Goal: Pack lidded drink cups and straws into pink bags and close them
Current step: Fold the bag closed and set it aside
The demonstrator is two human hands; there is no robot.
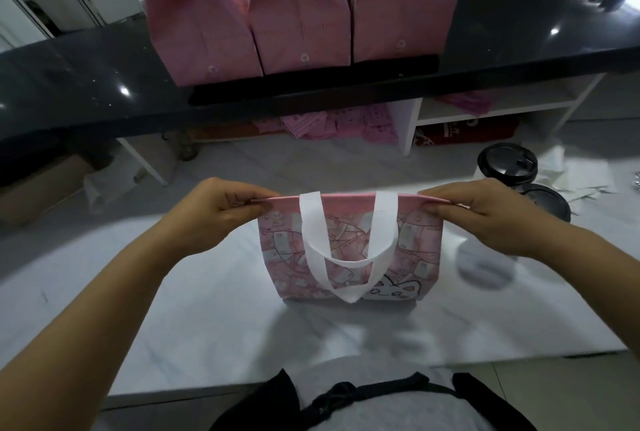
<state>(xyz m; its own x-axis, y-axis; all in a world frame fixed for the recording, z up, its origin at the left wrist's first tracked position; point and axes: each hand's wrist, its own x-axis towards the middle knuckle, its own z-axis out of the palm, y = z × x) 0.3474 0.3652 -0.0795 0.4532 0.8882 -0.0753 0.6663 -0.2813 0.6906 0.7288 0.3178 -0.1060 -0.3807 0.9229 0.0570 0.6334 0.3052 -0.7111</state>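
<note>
A small pink bag with a cartoon print and white handles stands upright on the white worktop. Its top edge is pressed flat and closed. My left hand pinches the left corner of that top edge. My right hand pinches the right corner. The white handles hang down over the bag's front. What the bag holds is hidden. Two cups with black lids stand to the right, behind my right hand.
Three larger pink bags stand in a row on the black counter at the back. Flat pink bags lie under the counter. White shelves and white paper are at the right.
</note>
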